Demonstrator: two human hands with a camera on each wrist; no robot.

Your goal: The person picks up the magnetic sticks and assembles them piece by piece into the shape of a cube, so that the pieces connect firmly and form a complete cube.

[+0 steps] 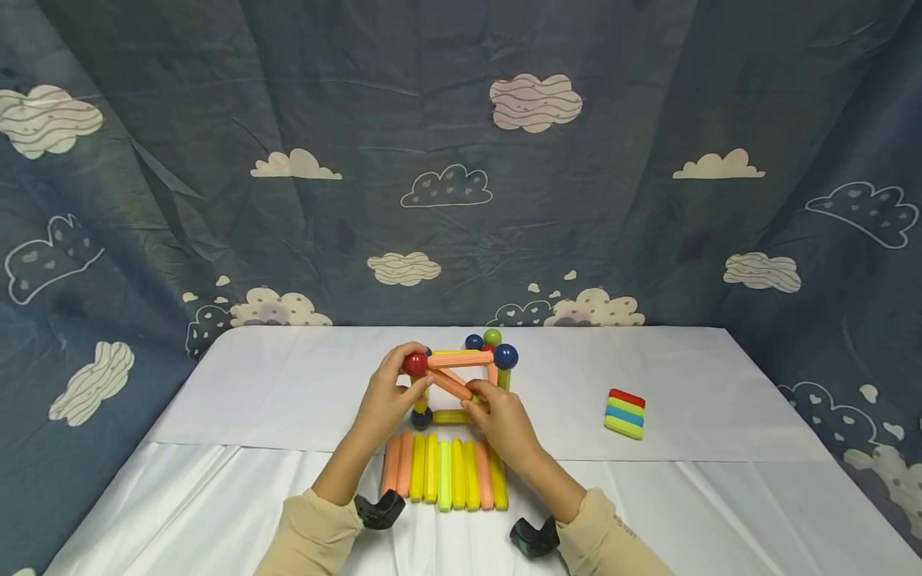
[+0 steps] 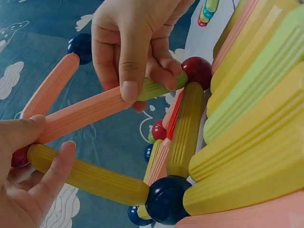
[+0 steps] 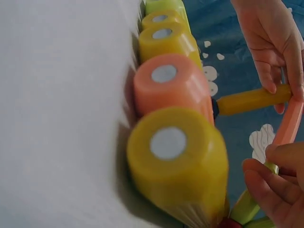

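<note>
A frame of ribbed magnetic rods and balls stands in the middle of the table. At its upper left corner is a red ball (image 1: 415, 364), which my left hand (image 1: 389, 394) grips, its thumb on the end of a slanting orange rod (image 2: 85, 115). My right hand (image 1: 504, 416) pinches that rod's other end, where it meets a light green rod (image 2: 164, 88). The green rod reaches a dark red ball (image 2: 196, 72) low on the frame. Another orange rod (image 1: 461, 360) runs along the top to a blue ball (image 1: 507, 356). A yellow rod (image 2: 90, 175) drops from the left corner to a lower blue ball (image 2: 169, 200).
A row of loose yellow, orange and green rods (image 1: 445, 476) lies in front of the frame, below my hands. To the right sits a small stack of red, green and blue rods (image 1: 624, 414). Behind the white table (image 1: 288, 384) hangs a cloud-patterned curtain (image 1: 446, 240).
</note>
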